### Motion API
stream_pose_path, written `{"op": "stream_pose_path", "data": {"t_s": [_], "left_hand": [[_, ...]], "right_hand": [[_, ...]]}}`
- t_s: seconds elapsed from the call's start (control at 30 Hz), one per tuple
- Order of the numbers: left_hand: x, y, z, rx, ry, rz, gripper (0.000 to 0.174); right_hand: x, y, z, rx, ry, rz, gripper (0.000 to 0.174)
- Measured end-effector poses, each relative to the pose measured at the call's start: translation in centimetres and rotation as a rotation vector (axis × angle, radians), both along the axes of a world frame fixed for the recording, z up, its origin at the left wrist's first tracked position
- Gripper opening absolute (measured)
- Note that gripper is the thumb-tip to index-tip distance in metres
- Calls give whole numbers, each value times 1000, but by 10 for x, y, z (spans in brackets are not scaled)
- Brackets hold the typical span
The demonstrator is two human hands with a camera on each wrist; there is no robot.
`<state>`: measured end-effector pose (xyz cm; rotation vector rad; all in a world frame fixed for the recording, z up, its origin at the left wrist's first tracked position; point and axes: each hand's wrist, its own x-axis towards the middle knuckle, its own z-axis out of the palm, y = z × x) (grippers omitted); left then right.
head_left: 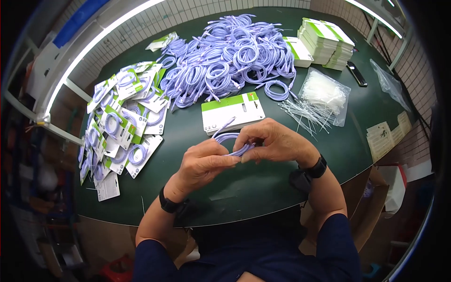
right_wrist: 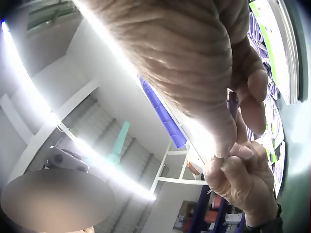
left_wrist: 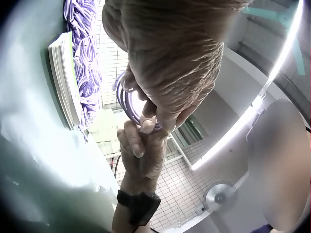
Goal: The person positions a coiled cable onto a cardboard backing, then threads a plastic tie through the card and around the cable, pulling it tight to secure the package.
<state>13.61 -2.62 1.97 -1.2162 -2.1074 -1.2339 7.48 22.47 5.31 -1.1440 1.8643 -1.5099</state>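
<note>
Between both hands is a small coil of lilac cable, with one plug end sticking up from it. My left hand pinches the coil's near side with thumb and fingers. From the right, my right hand grips the same bundle, its thumb tip close to the left thumb. In the left wrist view the cable loops curve out past the fingers. The right wrist view shows a purple plug between the fingers; most of the coil is hidden there. Just behind the hands lies a stack of white-and-green cards.
A large heap of coiled lilac cables covers the back. Carded cables pile up at left. To the right are white zip ties in a bag, loose ties, stacked card packs and a dark phone-like object.
</note>
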Motion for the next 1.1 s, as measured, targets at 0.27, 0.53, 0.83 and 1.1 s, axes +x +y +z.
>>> {"op": "stream_pose_path", "data": {"t_s": [0.27, 0.53, 0.83, 1.1], "left_hand": [[-10, -8, 3, -69, 49, 13, 29], [-39, -14, -3, -168, 116, 62, 32], [-58, 2, -12, 114, -132, 68, 31], [-94, 27, -35, -22, -410, 276, 63]], "right_hand": [[0, -5, -11, -136, 288, -89, 20], [-4, -10, -22, -30, 673, -306, 18], [-20, 7, -23, -78, 552, -401, 18], [-42, 17, -32, -181, 592, -635, 18]]}}
